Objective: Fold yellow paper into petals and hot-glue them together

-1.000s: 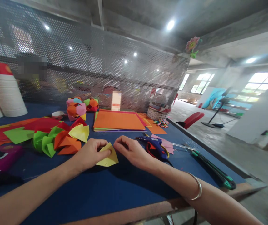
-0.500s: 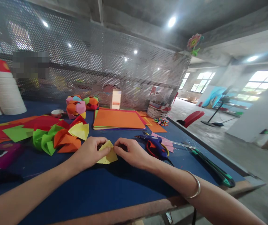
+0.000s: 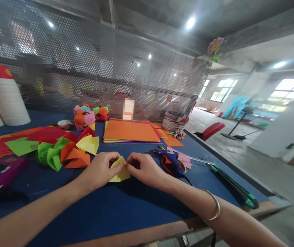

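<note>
Between my two hands a small piece of yellow paper (image 3: 120, 174) is held just above the blue tabletop. My left hand (image 3: 103, 166) pinches its left side, thumb in front. At the paper's right edge, my right hand (image 3: 142, 167) pinches with thumb and forefinger. The paper looks partly folded, though my fingers hide some of it. Left of my left hand lie folded paper pieces: a yellow one (image 3: 88, 144), orange ones (image 3: 75, 155) and green ones (image 3: 51, 153). A blue glue gun (image 3: 171, 161) rests to the right of my right hand.
A stack of orange paper (image 3: 131, 131) lies beyond my hands. Scissors with red and yellow handles (image 3: 164, 164) are by the glue gun. A green-black utility knife (image 3: 235, 187) is at right. Paper balls (image 3: 84, 117), a woven basket (image 3: 175, 120) and stacked cups (image 3: 10, 103) stand behind.
The whole view has shifted slightly. Both hands keep their pinch on the yellow paper, and its upper part has tilted a little between the fingers.
</note>
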`<state>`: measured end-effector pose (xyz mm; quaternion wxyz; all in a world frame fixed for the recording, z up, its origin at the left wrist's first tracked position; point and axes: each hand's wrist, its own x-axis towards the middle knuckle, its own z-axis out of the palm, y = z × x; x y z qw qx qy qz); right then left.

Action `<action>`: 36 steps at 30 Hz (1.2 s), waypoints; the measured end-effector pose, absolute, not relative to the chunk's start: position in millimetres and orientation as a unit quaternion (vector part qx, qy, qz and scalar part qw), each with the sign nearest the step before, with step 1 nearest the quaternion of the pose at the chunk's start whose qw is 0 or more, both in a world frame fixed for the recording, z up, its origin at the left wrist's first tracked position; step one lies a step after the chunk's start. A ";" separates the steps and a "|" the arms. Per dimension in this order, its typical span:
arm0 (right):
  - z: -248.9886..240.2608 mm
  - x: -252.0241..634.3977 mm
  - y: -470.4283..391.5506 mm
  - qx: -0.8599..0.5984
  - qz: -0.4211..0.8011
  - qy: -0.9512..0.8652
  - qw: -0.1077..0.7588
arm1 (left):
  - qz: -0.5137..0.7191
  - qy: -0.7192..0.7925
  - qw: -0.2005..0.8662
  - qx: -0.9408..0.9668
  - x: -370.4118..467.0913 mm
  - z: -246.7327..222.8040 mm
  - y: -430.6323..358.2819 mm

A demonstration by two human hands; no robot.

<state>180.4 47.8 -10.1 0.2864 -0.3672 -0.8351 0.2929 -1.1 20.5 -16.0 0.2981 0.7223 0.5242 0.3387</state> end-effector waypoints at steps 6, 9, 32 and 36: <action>-10.8 174.7 44.5 -0.387 0.212 -0.845 0.301 | 0.343 0.524 0.272 0.730 0.5 -17.7 21.4; -10.0 175.4 44.2 -0.382 0.218 -0.842 0.312 | 0.356 0.524 0.275 0.724 -0.9 -16.2 23.4; -9.1 183.1 48.9 -0.408 0.203 -0.834 0.312 | 0.435 0.502 0.306 0.682 0.6 -15.5 21.5; -11.1 185.4 50.5 -0.401 0.106 -0.863 0.290 | 0.420 0.498 0.295 0.699 1.9 -15.9 21.6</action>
